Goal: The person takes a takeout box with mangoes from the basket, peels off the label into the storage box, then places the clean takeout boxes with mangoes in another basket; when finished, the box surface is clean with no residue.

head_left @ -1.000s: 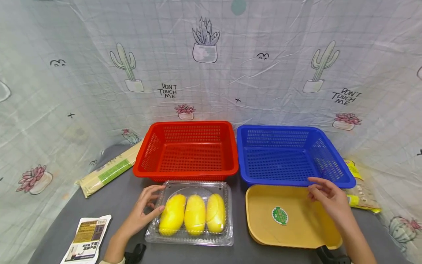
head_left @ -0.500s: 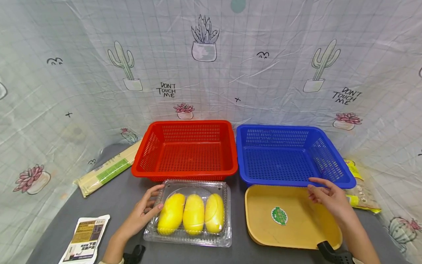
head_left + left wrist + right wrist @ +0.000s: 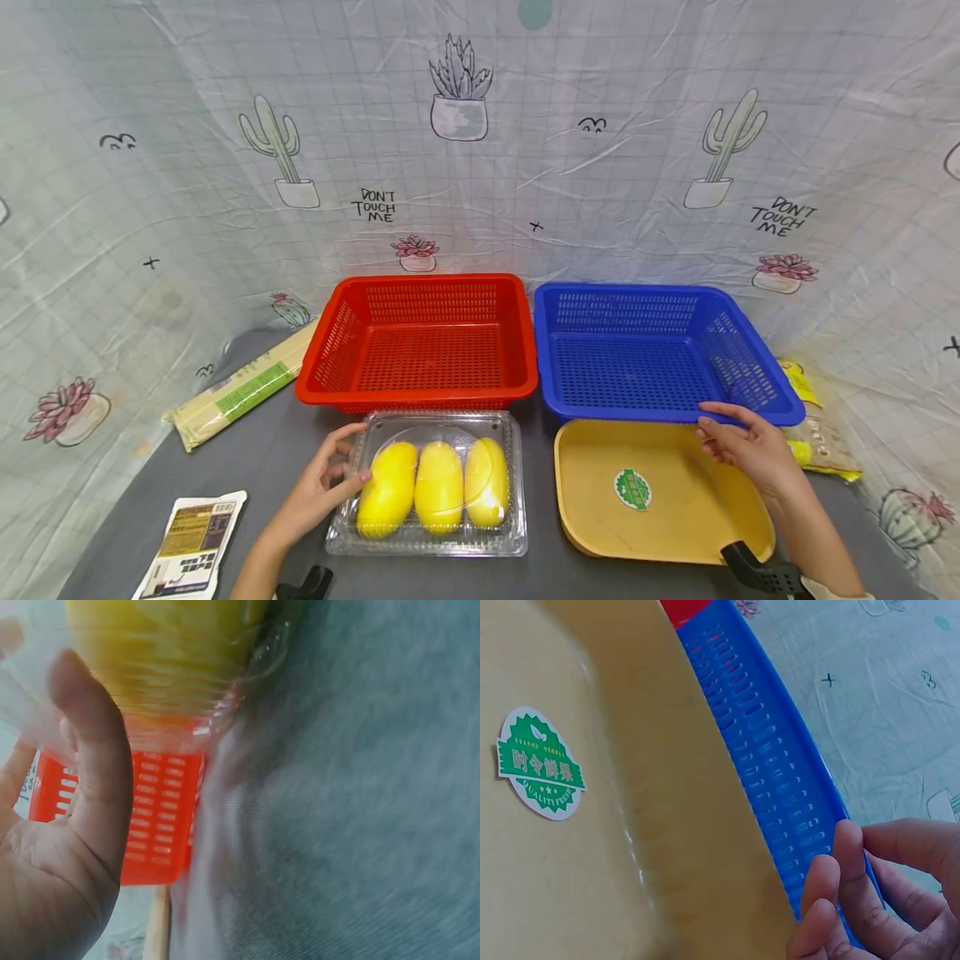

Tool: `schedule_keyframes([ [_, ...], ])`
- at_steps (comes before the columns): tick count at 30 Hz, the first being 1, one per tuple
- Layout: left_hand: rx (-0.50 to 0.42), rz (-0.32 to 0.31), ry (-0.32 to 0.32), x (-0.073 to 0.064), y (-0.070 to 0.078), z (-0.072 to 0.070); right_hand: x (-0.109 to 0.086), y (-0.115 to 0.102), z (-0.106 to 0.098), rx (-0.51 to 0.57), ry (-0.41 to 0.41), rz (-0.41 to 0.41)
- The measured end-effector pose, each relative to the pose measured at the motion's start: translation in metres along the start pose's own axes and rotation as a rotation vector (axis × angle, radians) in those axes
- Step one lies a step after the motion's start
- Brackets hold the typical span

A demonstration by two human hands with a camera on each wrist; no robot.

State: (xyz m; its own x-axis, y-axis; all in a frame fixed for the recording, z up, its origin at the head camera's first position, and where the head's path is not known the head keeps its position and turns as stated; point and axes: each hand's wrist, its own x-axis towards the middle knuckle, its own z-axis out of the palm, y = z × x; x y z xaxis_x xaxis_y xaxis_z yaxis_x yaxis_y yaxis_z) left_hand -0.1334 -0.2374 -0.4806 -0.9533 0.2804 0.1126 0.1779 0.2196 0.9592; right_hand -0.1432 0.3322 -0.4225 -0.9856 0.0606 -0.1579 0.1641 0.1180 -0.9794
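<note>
A clear plastic clamshell box (image 3: 517, 492) sits on the grey table, with three yellow mangoes (image 3: 438, 487) inside it. My left hand (image 3: 318, 483) lies along the box's left side, thumb and fingers spread at its edge. In the left wrist view the thumb (image 3: 97, 757) appears in front of the plastic; whether it presses there I cannot tell. A yellow tray (image 3: 600, 533) with a green and white sticker (image 3: 633, 490) stands to the right of the box. Over the tray's far right part hovers my right hand (image 3: 753, 454), fingers loosely bent and holding nothing.
A red basket (image 3: 416, 396) stands behind the box, and a blue basket (image 3: 667, 414) behind the tray. At the left lie a long beige packet (image 3: 240, 387) and a white pouch (image 3: 191, 546). A yellow-topped bag (image 3: 821, 433) leans out beyond the blue basket. Printed curtains enclose the table.
The head view has shifted slightly, so everything sits a little further left in it. Both hands keep nearly the same place beside the box and over the tray.
</note>
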Motion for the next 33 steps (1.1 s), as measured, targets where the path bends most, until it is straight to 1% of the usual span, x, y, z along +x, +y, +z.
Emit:
schedule_keyframes([
  [4, -0.070, -0.025, -0.016, -0.003, 0.000, 0.001, 0.001, 0.001, 0.001, -0.001, 0.018, 0.019],
  [9, -0.107, -0.049, -0.017, -0.005, 0.001, 0.003, 0.003, 0.002, 0.001, -0.016, 0.031, 0.031],
  [11, -0.120, -0.031, -0.025, -0.005, 0.001, 0.004, 0.002, 0.003, 0.001, -0.018, 0.029, 0.026],
  [15, -0.152, 0.040, -0.048, -0.005, 0.001, 0.006, 0.002, 0.004, 0.000, -0.029, 0.019, 0.022],
  [18, -0.172, 0.070, -0.052, -0.005, 0.000, 0.007, 0.001, 0.004, 0.000, -0.026, 0.028, 0.037],
  [25, -0.198, 0.034, -0.031, -0.007, 0.002, 0.010, 0.000, 0.003, 0.000, -0.017, 0.021, 0.030],
  [27, -0.197, 0.034, -0.027, -0.007, 0.004, 0.011, 0.000, 0.003, 0.000, -0.009, 0.019, 0.026],
  [33, -0.190, 0.096, -0.022, -0.009, 0.010, 0.011, -0.001, 0.001, -0.001, -0.010, 0.011, 0.017],
])
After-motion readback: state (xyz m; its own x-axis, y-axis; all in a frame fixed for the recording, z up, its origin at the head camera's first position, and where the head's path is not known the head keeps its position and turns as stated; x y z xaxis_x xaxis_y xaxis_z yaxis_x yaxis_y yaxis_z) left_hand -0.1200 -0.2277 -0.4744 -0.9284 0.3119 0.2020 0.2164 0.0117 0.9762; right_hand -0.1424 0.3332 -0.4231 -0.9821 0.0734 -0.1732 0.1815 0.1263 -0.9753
